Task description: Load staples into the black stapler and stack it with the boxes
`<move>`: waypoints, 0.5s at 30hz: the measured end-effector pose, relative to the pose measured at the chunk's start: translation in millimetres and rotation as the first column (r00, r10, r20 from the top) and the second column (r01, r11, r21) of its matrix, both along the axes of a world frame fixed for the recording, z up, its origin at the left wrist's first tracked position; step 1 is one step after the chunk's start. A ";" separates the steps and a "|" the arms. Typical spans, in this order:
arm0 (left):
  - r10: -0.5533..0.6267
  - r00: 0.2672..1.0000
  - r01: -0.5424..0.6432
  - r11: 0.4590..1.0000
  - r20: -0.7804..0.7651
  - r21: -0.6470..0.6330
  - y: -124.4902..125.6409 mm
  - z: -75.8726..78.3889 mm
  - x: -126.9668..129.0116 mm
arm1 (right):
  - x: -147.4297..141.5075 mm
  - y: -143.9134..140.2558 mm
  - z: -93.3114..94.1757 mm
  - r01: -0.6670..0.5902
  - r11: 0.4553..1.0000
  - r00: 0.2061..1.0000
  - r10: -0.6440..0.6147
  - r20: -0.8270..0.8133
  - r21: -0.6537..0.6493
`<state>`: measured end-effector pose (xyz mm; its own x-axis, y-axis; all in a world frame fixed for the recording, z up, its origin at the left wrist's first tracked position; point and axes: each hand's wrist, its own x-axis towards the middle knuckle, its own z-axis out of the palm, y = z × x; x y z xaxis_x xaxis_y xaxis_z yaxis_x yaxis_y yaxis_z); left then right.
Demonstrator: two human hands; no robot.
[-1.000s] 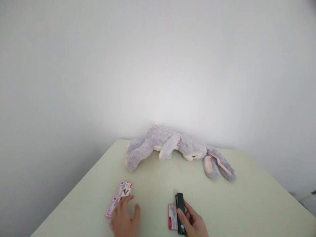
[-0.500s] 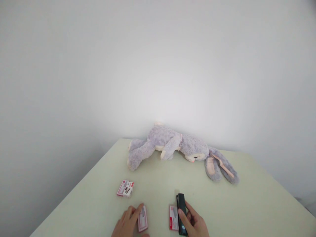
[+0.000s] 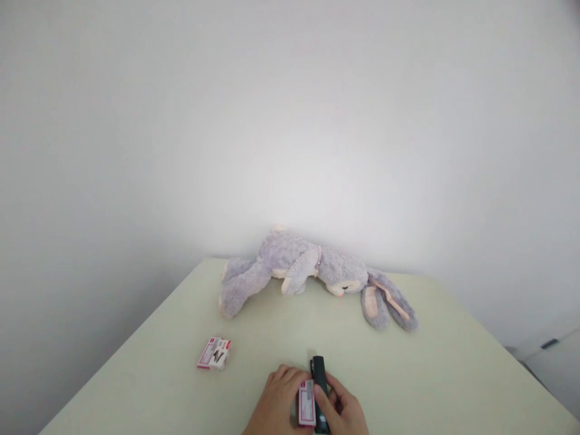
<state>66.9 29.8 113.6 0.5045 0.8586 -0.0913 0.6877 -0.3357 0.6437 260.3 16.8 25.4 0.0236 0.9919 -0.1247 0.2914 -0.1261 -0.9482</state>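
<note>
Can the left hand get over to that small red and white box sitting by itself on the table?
Probably yes: the left hand has only bare table between it and the box.

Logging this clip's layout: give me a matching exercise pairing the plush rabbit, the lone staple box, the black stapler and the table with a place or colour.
Things:
1. plush rabbit
2. lone staple box
3. black stapler
4. table

Descriptions:
A. pale green
B. between the hands, near edge
C. lying on its side by the wall
D. alone, left of the hands

Pairs: 1-C, 2-D, 3-B, 4-A
</note>
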 end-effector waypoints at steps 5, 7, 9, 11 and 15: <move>-0.015 0.998 0.014 1.000 0.055 0.010 -6.2 -15.2 -2.8 | -1.0 -2.3 -2.1 -0.014 1.000 1.000 0.014 0.011 0.013; 0.024 0.993 -0.034 0.995 0.117 0.091 -9.2 -20.9 -19.2 | 0.1 -2.7 2.7 -0.022 1.000 1.000 0.022 0.000 0.005; 0.194 0.964 -0.233 0.944 0.180 0.234 -7.7 -25.8 -51.0 | 0.7 -3.0 6.7 -0.022 1.000 1.000 0.022 -0.007 -0.011; 0.432 0.872 -0.489 0.789 0.229 0.373 0.5 -29.9 -96.1 | 0.0 -3.3 7.7 -0.008 1.000 1.000 0.008 -0.005 -0.010; 0.532 0.837 -0.530 0.733 0.125 0.426 28.1 -37.1 -187.0 | -3.7 -2.1 0.4 0.058 0.998 0.998 -0.058 -0.007 0.021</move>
<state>-120.1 57.9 76.5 -0.0449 0.9368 0.3469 0.8405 -0.1523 0.5200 256.6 14.7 25.8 0.0808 0.9913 -0.1043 0.2784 -0.1230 -0.9526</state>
